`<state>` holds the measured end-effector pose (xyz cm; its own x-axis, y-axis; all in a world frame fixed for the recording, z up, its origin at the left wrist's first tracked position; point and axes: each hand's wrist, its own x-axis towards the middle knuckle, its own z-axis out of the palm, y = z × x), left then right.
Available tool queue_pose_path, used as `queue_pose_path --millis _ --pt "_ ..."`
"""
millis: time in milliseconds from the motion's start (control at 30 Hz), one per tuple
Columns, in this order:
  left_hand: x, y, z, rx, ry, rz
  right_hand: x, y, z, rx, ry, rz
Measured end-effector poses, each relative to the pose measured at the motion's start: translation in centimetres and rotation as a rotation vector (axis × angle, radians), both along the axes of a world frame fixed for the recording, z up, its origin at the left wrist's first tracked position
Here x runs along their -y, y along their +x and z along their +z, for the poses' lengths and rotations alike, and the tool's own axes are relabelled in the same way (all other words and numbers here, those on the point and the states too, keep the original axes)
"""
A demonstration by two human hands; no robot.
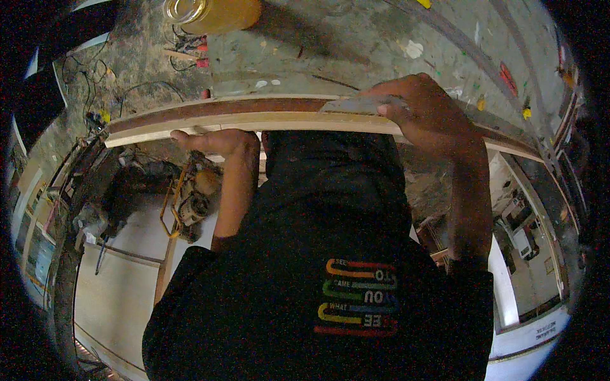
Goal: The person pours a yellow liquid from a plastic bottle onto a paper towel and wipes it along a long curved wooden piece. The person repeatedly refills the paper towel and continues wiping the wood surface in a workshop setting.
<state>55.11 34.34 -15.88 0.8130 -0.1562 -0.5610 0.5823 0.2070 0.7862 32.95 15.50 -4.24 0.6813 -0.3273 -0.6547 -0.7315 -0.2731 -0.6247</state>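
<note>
A black T-shirt point(254, 298) with a printed patch of rainbow bars fills the space closest to the camera. Past it, a long strip of wood point(286, 121) runs from side to side, above the near part of a grey-green work surface point(368, 63) spotted with paint. The strip is thin and straight-sided, though the lens bends it. A red-brown band runs along it, with pale, creamy wood on both sides. Its left end looks plain and square.

The left hand point(219, 141) is under the strip, left of the middle, and holds it up from below. Most of its fingers are hidden, so I cannot tell how far they curl. The right hand point(422, 111) is closed on a flat grey piece point(359, 104), its thumb pressing down. That piece lies against the top of the strip. I cannot tell if it is a blade or a sheet.

The right wrist covers part of the strip, and its far right end is dim. A jar of yellow stuff point(222, 15) is cut off by the top edge. Down low, a yellow-framed tool point(190, 206) is too dark to make out well.
</note>
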Motion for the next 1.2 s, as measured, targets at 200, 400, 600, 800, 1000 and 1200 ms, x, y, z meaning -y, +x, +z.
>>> queue_pose_path --millis 200,400,600,800,1000,1200 --pt "0.0 0.1 0.1 0.001 0.026 -0.016 -1.6 1.0 -1.7 0.002 0.073 -0.016" --pt "1.3 -0.7 1.4 0.031 0.107 0.029 -0.4 0.2 -0.4 -0.010 0.073 0.016" --pt "1.0 -0.6 1.1 0.098 0.083 0.035 -0.2 -1.2 -1.6 0.047 0.059 0.048" --pt "0.1 -0.4 -0.6 0.328 0.323 -0.020 0.4 -3.8 -1.4 0.029 -0.042 0.126" --pt "-0.5 -0.2 -0.9 0.176 0.189 -0.036 0.9 -6.2 -1.1 0.026 -0.005 0.144" --pt "-1.3 0.1 -0.4 -0.013 -0.012 -0.087 0.7 -9.6 -0.2 -0.062 0.018 -0.061"
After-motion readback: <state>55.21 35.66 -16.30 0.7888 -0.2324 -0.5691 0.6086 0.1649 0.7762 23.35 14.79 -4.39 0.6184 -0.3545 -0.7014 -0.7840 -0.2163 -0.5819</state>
